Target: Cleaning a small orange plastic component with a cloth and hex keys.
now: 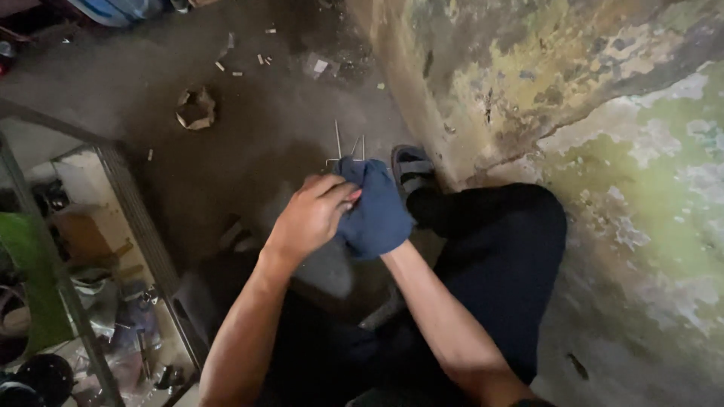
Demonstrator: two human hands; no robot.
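From here I see my left hand (313, 215) pinching the dark blue crumpled cloth (375, 209), which wraps my right hand (381, 226) completely, held above my lap. Thin grey metal rods (347, 147) poke out beyond the cloth. I judge that those ends could jab a finger or slip free if the cloth bunches. I cannot tell the right hand's grip under the fabric, nor how the rods join. The shelf (113, 249) at left is murky.
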